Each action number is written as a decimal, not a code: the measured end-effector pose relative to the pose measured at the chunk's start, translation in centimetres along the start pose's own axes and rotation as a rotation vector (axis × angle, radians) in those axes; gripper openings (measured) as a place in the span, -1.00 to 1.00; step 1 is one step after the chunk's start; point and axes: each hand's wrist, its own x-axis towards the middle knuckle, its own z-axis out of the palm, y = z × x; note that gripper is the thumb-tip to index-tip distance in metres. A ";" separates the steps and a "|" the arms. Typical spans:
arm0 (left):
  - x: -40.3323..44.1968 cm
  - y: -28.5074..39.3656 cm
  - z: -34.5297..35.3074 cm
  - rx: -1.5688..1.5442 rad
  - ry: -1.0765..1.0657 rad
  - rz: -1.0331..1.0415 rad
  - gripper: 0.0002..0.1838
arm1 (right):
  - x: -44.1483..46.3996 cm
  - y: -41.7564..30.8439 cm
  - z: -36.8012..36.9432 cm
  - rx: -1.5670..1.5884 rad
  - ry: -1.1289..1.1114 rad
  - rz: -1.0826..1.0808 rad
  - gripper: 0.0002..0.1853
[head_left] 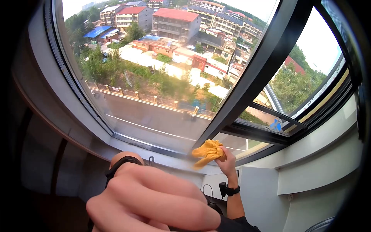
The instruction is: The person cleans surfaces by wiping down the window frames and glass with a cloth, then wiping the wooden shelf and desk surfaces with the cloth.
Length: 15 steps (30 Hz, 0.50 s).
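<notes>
My right hand (227,160) grips a crumpled yellow cloth (208,152), raised in front of the lower window frame. A black band with a small box on it circles that wrist. Very close to the camera, my left hand (150,195) fills the lower middle of the view. Its fingers are bent and pressed together, and their tips are out of sight, so what they may hold is hidden. Around the left wrist runs a black strap (123,163). Beyond both hands stands a large window pane (154,112), hazy in its lower part.
A dark upright window bar (247,85) divides the large pane from an opened sash (286,120) on the right. A pale sill (112,142) runs below. White wall panels (259,197) stand at the lower right. Outside, far below, are a road and buildings.
</notes>
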 end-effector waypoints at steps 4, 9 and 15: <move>0.1 -0.6 0.3 -0.017 0.003 0.060 -0.84 | -0.3 0.5 -0.5 -0.033 0.038 0.012 -0.44; -1.4 -4.3 4.6 -0.100 0.392 0.379 -0.84 | -0.9 -0.1 -1.3 -0.041 0.057 0.041 -0.45; -1.3 -5.8 1.7 -0.080 -0.135 -0.038 -0.85 | -1.3 -2.3 -2.4 -0.011 0.140 -0.003 -0.42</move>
